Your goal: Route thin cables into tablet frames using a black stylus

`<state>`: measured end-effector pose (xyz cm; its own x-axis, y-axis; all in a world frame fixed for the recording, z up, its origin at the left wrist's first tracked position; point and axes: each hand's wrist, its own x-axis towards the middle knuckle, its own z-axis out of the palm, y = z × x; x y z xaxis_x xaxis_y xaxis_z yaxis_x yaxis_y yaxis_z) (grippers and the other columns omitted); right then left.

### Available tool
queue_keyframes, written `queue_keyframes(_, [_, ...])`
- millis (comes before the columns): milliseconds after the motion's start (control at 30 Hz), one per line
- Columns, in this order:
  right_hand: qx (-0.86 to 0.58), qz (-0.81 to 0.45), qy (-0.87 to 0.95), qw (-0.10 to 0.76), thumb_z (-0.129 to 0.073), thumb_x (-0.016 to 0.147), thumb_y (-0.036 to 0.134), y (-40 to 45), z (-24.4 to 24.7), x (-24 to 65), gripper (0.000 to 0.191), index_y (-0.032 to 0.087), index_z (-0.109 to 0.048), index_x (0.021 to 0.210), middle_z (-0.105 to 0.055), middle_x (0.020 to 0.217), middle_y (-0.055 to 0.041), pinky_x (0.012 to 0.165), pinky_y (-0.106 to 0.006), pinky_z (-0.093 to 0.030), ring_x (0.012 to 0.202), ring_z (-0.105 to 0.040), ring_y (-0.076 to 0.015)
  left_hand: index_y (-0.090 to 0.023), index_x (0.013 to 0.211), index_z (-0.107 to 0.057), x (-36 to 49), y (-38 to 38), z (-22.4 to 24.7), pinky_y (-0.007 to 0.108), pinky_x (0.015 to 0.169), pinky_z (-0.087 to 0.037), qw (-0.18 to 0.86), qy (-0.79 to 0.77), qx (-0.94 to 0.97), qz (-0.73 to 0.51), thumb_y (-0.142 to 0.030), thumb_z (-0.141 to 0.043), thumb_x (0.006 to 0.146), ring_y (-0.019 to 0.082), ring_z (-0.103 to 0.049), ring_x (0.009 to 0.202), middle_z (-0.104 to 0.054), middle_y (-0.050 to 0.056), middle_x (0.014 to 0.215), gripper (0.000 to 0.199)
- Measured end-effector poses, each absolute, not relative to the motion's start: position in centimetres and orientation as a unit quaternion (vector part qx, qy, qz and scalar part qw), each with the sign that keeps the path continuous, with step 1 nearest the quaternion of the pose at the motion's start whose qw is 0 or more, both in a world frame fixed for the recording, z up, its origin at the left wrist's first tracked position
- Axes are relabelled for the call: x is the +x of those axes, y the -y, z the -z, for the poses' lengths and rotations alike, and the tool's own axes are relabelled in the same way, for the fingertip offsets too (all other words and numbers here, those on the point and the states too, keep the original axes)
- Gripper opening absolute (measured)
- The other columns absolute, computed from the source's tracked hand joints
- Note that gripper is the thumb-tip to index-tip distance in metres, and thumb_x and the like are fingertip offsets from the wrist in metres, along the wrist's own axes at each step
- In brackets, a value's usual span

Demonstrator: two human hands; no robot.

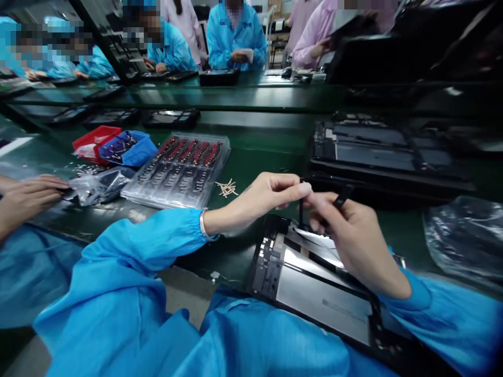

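My left hand (267, 196) is closed in a pinch above the tablet, its fingertips meeting those of my right hand. From between the fingertips hangs a thin dark strip (301, 213); its kind cannot be made out. My right hand (353, 235) is closed, and a flat black piece (344, 196), perhaps a tool's end, sticks up between its fingers. Below both hands lies an opened tablet (322, 298) with silvery inner plates and a black frame, tilted at the bench edge by my lap. My right hand covers part of its far side.
A clear tray (173, 173) of small red and black parts lies left, near thin beige strips (227, 188). Beyond are a blue bin (135, 152), a red bin (88, 137) and a plastic bag (100, 186). Stacked tablets (377, 146) stand right. A co-worker's hands (31, 201) are far left.
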<state>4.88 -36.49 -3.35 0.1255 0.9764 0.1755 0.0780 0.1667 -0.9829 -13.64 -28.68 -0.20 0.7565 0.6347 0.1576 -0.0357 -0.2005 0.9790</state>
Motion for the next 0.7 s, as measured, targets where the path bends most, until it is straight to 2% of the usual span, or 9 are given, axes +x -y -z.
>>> queue_keyframes(100, [-0.506, -0.311, 0.582, 0.556, -0.068, 0.099, 0.045, 36.0, 2.2, 5.9, 0.023, 0.030, -0.081, 0.110, -0.069, 0.082, 0.0001, 0.068, -0.027, -0.047, 0.074, -0.059, -0.0126, -0.014, 0.080, -0.073, -13.5, 27.5, -1.3, 0.026, 0.061, -0.027, 0.531, -0.198, 0.804, -0.179, -0.048, -0.066, 0.097, 0.009, -0.043, 0.065, -0.054, -0.002, 0.067, 0.038])
queue_keyframes(200, [-0.510, -0.265, 0.631, 0.521, -0.076, 0.093, 0.034, 35.9, 1.3, 6.3, 0.009, 0.027, -0.081, 0.097, -0.073, 0.087, 0.0006, 0.069, -0.027, -0.047, 0.077, -0.062, -0.0132, -0.014, 0.075, -0.070, -13.7, 26.3, -1.9, 0.026, 0.059, -0.028, 0.483, -0.162, 0.857, -0.071, -0.043, -0.062, 0.099, 0.010, -0.047, 0.064, -0.057, -0.001, 0.067, 0.039])
queue_keyframes(267, [-0.512, -0.257, 0.635, 0.519, -0.077, 0.090, 0.029, 36.0, 1.2, 6.2, 0.006, 0.024, -0.079, 0.087, -0.071, 0.081, 0.0009, 0.066, -0.026, -0.046, 0.074, -0.061, -0.0127, -0.015, 0.080, -0.068, -13.8, 25.9, -1.9, 0.025, 0.059, -0.033, 0.447, -0.153, 0.881, -0.044, -0.045, -0.063, 0.098, 0.010, -0.050, 0.065, -0.060, -0.001, 0.072, 0.036])
queue_keyframes(300, [-0.512, -0.259, 0.630, 0.523, -0.077, 0.090, 0.028, 36.1, 1.2, 6.1, 0.008, 0.023, -0.078, 0.084, -0.070, 0.077, 0.0011, 0.064, -0.026, -0.045, 0.071, -0.060, -0.0123, -0.015, 0.088, -0.068, -13.9, 25.9, -1.8, 0.024, 0.060, -0.036, 0.422, -0.153, 0.892, -0.053, -0.049, -0.068, 0.096, 0.011, -0.052, 0.068, -0.062, -0.001, 0.077, 0.035])
queue_keyframes(367, [-0.513, -0.281, 0.608, 0.537, -0.076, 0.091, 0.027, 36.2, 1.2, 5.9, 0.011, 0.021, -0.075, 0.082, -0.067, 0.071, 0.0017, 0.060, -0.026, -0.042, 0.064, -0.056, -0.0112, -0.017, 0.109, -0.063, -14.0, 26.2, -1.6, 0.024, 0.064, -0.042, 0.354, -0.160, 0.912, -0.131, -0.055, -0.077, 0.089, 0.013, -0.056, 0.075, -0.064, 0.001, 0.092, 0.045])
queue_keyframes(433, [-0.509, -0.322, 0.577, 0.552, -0.076, 0.091, 0.028, 36.4, 1.1, 5.8, 0.013, 0.020, -0.073, 0.082, -0.065, 0.068, 0.0021, 0.057, -0.026, -0.040, 0.061, -0.053, -0.0105, -0.018, 0.119, -0.057, -14.0, 27.0, -1.5, 0.026, 0.069, -0.048, 0.246, -0.165, 0.923, -0.248, -0.053, -0.076, 0.092, 0.015, -0.060, 0.082, -0.064, 0.005, 0.103, 0.048])
queue_keyframes(533, [-0.503, -0.361, 0.545, 0.566, -0.077, 0.092, 0.032, 36.5, 1.0, 5.6, 0.018, 0.020, -0.069, 0.082, -0.064, 0.067, 0.0023, 0.055, -0.025, -0.039, 0.059, -0.052, -0.0102, -0.019, 0.111, -0.059, -13.8, 28.4, -1.5, 0.031, 0.076, -0.052, 0.027, -0.154, 0.932, -0.327, -0.040, -0.054, 0.108, 0.019, -0.063, 0.089, -0.065, 0.008, 0.102, 0.022])
queue_keyframes(600, [-0.502, -0.356, 0.545, 0.570, -0.081, 0.089, 0.035, 36.7, 0.9, 5.4, 0.021, 0.020, -0.069, 0.081, -0.064, 0.067, 0.0022, 0.054, -0.025, -0.038, 0.059, -0.051, -0.0102, -0.018, 0.103, -0.062, -13.5, 29.1, -1.7, 0.032, 0.075, -0.052, -0.086, -0.142, 0.933, -0.321, -0.032, -0.041, 0.112, 0.019, -0.063, 0.087, -0.065, 0.008, 0.096, 0.027])
queue_keyframes(700, [-0.500, -0.335, 0.559, 0.570, -0.081, 0.089, 0.037, 36.9, 0.8, 5.1, 0.022, 0.020, -0.070, 0.080, -0.065, 0.067, 0.0017, 0.053, -0.026, -0.036, 0.058, -0.049, -0.0102, -0.016, 0.098, -0.064, -13.1, 29.6, -1.7, 0.032, 0.071, -0.050, -0.167, -0.138, 0.924, -0.316, -0.023, -0.034, 0.112, 0.019, -0.063, 0.081, -0.066, 0.008, 0.091, 0.034])
